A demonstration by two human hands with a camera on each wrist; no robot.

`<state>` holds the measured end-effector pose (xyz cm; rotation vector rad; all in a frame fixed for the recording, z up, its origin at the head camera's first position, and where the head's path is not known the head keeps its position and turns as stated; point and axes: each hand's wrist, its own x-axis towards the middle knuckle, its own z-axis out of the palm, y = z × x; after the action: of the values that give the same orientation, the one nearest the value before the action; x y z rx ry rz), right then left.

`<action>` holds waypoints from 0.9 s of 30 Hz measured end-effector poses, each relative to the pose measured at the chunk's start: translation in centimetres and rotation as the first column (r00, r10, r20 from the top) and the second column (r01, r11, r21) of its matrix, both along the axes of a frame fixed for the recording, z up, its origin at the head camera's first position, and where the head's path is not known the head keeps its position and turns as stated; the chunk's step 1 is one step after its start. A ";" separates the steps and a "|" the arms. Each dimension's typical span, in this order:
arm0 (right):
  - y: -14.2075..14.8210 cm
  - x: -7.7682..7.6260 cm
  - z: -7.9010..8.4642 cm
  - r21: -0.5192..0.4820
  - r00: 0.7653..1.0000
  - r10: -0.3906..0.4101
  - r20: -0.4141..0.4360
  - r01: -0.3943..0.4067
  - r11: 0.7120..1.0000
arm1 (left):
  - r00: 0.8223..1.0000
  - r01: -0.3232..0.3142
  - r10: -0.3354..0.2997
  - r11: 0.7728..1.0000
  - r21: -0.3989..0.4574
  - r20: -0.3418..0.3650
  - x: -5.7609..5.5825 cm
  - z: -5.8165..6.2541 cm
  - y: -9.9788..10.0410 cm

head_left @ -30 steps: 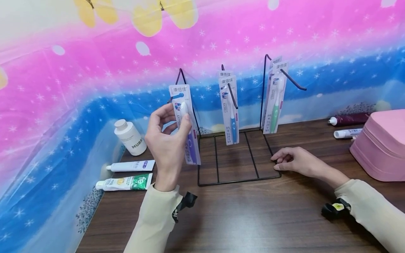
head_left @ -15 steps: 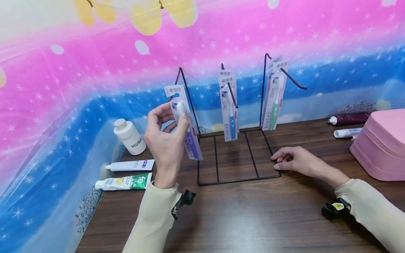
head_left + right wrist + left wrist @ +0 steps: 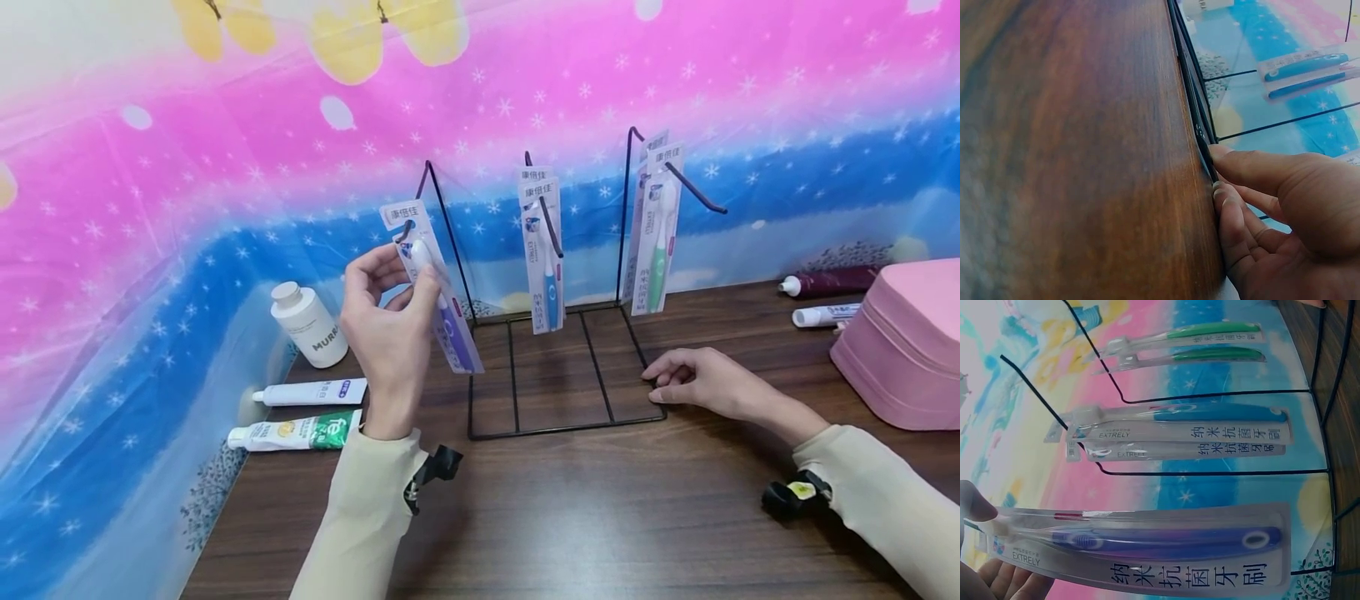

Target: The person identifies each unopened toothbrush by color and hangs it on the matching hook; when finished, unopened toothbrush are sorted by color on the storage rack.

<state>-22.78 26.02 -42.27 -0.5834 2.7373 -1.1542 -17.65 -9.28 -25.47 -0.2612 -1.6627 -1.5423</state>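
Note:
My left hand [image 3: 386,333] pinches a packaged purple toothbrush [image 3: 456,340] near the top, thumb in front and fingers behind. The pack tilts, its lower end swung right, and the tip of the left hook [image 3: 406,232] shows through the hole in its card. In the left wrist view the purple handle [image 3: 1166,542] lies across the foreground. My right hand [image 3: 701,383] pinches the black wire rack [image 3: 566,429] at the right side of its base. Packaged blue toothbrushes [image 3: 551,296] hang on the middle hook, packaged green toothbrushes [image 3: 657,271] on the right one.
Left of the rack stand a white bottle [image 3: 309,325] and two toothpaste tubes, one white [image 3: 303,393], one green and white [image 3: 292,432]. At right sit a pink case [image 3: 900,350], a dark red tube [image 3: 832,283] and a white tube [image 3: 823,316]. A printed cloth hangs behind.
My left hand has moved slightly left and up, tilting the purple toothbrush pack, and the hook tip now shows in front of its card. The right hand stays on the rack.

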 end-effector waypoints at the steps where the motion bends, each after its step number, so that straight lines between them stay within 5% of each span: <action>1: 0.0 0.0 0.0 0.001 1.000 0.000 -0.002 0.000 1.000 | 1.000 0.000 0.000 1.000 0.002 0.004 -0.1 -0.1 -0.1; 15: -0.4 -0.2 -0.2 -0.018 1.000 0.013 -0.007 -0.013 1.000 | 0.999 -0.022 0.021 1.000 0.011 0.028 -1.4 -0.4 -0.9; 27: 0.1 -0.1 -0.2 -0.027 1.000 0.003 0.008 -0.003 1.000 | 0.997 -0.059 0.067 0.988 -0.144 0.046 -3.4 -0.2 -1.2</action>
<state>-22.83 26.10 -42.45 -0.5854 2.7173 -1.1925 -21.08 -10.46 -25.63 -0.2443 -1.8073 -1.3955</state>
